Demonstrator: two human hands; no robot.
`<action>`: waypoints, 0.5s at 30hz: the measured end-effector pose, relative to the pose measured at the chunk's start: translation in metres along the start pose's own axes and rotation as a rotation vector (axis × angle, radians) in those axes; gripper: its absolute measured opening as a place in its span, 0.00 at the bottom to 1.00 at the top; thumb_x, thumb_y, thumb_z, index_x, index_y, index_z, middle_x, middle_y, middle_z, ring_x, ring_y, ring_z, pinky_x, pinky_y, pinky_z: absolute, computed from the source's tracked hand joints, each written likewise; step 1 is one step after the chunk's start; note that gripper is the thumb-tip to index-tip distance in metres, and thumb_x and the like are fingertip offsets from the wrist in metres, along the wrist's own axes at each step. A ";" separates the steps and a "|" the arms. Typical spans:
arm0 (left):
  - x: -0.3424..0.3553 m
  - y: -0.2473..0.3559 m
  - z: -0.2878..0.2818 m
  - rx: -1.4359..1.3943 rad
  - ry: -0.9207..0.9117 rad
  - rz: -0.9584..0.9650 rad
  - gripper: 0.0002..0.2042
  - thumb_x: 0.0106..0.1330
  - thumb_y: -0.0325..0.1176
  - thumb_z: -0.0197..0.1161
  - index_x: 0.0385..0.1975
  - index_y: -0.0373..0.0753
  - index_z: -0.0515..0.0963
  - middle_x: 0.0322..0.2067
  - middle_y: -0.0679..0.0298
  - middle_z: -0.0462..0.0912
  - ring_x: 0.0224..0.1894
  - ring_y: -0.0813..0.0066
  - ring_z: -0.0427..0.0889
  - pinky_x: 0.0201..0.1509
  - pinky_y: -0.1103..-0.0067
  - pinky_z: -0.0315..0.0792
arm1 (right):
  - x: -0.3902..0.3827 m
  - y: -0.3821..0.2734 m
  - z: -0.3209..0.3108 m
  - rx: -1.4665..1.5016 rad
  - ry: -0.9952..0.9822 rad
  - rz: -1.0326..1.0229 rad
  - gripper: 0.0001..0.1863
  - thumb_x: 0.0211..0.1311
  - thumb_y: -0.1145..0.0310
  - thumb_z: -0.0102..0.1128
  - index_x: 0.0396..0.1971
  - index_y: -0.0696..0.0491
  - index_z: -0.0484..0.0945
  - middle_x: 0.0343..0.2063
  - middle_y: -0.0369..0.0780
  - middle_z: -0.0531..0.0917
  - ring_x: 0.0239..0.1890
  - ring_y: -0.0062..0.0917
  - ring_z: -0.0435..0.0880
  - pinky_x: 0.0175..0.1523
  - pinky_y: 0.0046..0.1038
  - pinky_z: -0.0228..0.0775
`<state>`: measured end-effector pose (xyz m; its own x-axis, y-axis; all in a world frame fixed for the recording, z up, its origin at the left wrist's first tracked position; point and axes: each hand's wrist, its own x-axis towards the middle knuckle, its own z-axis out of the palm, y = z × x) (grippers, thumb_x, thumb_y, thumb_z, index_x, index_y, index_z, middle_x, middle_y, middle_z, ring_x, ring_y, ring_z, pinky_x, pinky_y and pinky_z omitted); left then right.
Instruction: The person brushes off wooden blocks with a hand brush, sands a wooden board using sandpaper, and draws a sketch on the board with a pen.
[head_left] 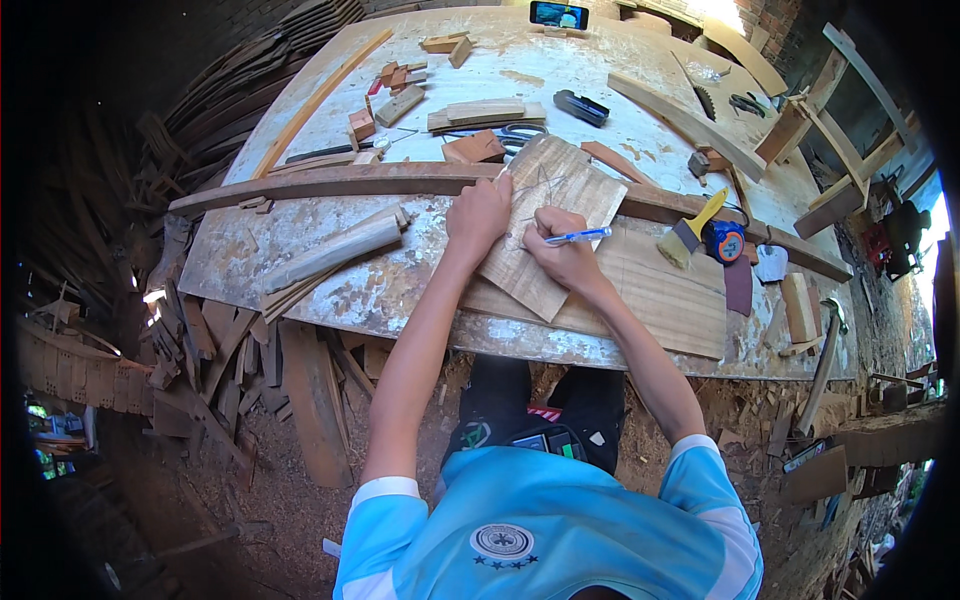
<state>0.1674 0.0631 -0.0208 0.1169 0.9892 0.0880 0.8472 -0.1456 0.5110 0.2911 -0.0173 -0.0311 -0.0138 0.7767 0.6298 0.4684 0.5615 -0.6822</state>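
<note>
— Pressing flat on the wood panel point(545, 215), left hand point(479, 212), fingers spread wide, holding nothing, just pinning it to the counter point(330, 290).

— And the right hand point(566, 255)?

— Closed around a blue pen point(578, 237), tip aimed toward 9 o'clock, touching the panel just beside the left hand.

— Panel's lie?

— Long axis running from 1 o'clock down to 7 o'clock, tilted across a larger flat board point(660, 290) underneath. Near end close to the counter's front edge, far end overlapping the long curved strip point(330, 182) crossing from 9 to 3.

— Which way from the hands?

— Directly beneath both. Right hand nearer the panel's lower middle; left at its 10 o'clock edge. Faint drawn lines showing toward the upper part, at 12 from the pen.

— Anything close by?

— Yellow-handled brush point(692, 228) and round tape measure point(724, 241) at 3 o'clock from the pen, well apart from it. Scissors point(515, 133) at 12, past the curved strip. Rounded wooden piece point(335, 252) at 9, well apart from the left hand.
</note>
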 end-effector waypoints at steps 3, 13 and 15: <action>-0.001 0.001 -0.001 -0.012 0.000 -0.005 0.31 0.68 0.54 0.39 0.36 0.26 0.77 0.36 0.37 0.79 0.41 0.40 0.79 0.47 0.57 0.71 | -0.001 0.004 0.002 -0.030 0.030 -0.069 0.15 0.45 0.77 0.57 0.11 0.60 0.58 0.10 0.42 0.64 0.14 0.27 0.63 0.22 0.31 0.53; -0.002 0.002 -0.001 0.015 -0.008 -0.008 0.31 0.68 0.54 0.38 0.37 0.28 0.77 0.36 0.38 0.79 0.42 0.42 0.79 0.47 0.57 0.71 | -0.001 0.002 0.004 -0.014 0.064 0.008 0.15 0.47 0.77 0.56 0.12 0.59 0.58 0.10 0.41 0.64 0.14 0.25 0.61 0.21 0.30 0.52; 0.000 0.002 0.000 0.023 -0.008 -0.011 0.31 0.68 0.54 0.38 0.37 0.28 0.77 0.36 0.38 0.79 0.42 0.42 0.79 0.47 0.57 0.72 | 0.001 0.001 0.003 -0.037 0.081 -0.031 0.15 0.47 0.77 0.56 0.12 0.59 0.58 0.11 0.41 0.64 0.14 0.24 0.61 0.21 0.29 0.52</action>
<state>0.1690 0.0624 -0.0199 0.1119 0.9908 0.0756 0.8600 -0.1346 0.4922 0.2894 -0.0154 -0.0323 0.0419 0.7327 0.6793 0.5008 0.5729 -0.6488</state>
